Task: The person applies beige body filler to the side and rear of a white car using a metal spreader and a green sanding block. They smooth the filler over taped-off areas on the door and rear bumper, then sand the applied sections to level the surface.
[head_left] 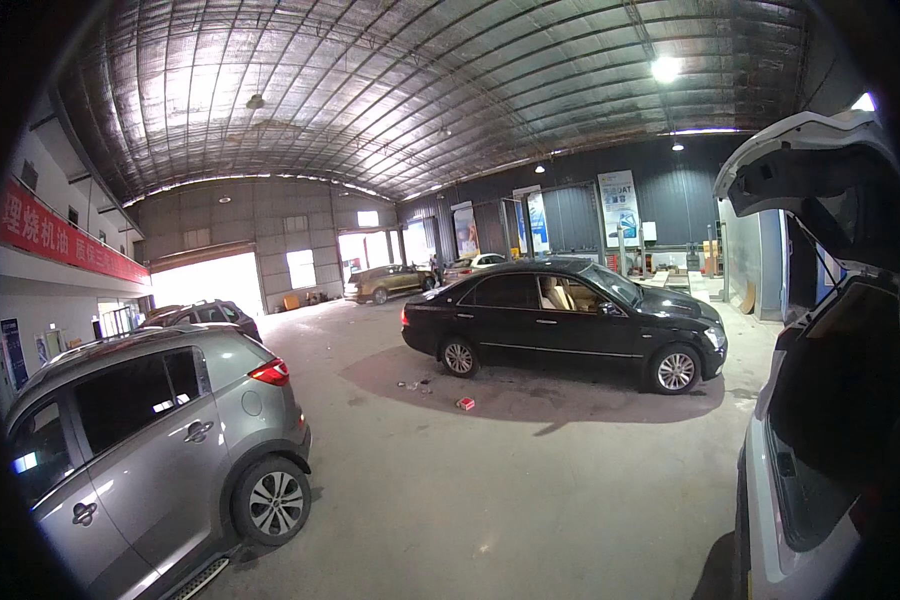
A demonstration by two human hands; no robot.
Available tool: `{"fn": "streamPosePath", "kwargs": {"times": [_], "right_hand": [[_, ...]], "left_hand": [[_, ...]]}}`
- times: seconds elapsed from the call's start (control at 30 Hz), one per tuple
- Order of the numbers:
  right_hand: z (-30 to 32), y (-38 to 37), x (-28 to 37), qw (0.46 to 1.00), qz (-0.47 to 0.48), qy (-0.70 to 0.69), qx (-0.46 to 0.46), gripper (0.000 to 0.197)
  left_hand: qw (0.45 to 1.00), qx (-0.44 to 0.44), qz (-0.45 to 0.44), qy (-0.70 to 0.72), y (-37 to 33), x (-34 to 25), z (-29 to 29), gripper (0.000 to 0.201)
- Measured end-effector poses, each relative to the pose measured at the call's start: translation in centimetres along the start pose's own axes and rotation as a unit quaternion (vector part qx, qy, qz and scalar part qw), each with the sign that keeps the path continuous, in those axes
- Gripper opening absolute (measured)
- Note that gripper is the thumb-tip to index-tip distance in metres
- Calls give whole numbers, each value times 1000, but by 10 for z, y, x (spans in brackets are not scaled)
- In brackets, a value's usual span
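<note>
Neither of my hands shows in the head view, and no forearm comes in from the lower edge. Closest on the left stands a grey SUV [160,440], seen from its side and rear. At the right rim is a white car [770,540] with its tailgate [800,150] raised. A black sedan [530,318] stands side-on in the middle, its front toward the right and its front side window down. On the floor beside it lie a small red box [465,404] and a few small loose items [413,385] too small to name.
A concrete floor [420,500] runs between the cars. Farther back are a gold SUV [385,282], a white car [485,261] and a dark car [205,313]. Lift posts [621,250] and posters [618,205] line the far wall. A red banner [65,238] hangs at left.
</note>
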State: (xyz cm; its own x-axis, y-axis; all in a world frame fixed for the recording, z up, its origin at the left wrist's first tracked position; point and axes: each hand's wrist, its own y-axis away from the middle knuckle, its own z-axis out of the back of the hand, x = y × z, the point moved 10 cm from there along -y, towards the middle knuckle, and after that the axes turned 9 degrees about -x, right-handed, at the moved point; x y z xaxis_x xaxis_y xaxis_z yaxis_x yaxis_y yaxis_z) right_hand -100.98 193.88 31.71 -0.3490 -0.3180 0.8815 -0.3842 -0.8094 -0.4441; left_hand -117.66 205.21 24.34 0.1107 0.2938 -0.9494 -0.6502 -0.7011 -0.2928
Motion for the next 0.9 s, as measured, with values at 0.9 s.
{"fn": "streamPosePath", "kwargs": {"times": [0.9], "right_hand": [[48, 242, -377, 739, -498, 1, -455, 23]], "left_hand": [[970, 186, 71, 137, -187, 120, 12, 49]]}}
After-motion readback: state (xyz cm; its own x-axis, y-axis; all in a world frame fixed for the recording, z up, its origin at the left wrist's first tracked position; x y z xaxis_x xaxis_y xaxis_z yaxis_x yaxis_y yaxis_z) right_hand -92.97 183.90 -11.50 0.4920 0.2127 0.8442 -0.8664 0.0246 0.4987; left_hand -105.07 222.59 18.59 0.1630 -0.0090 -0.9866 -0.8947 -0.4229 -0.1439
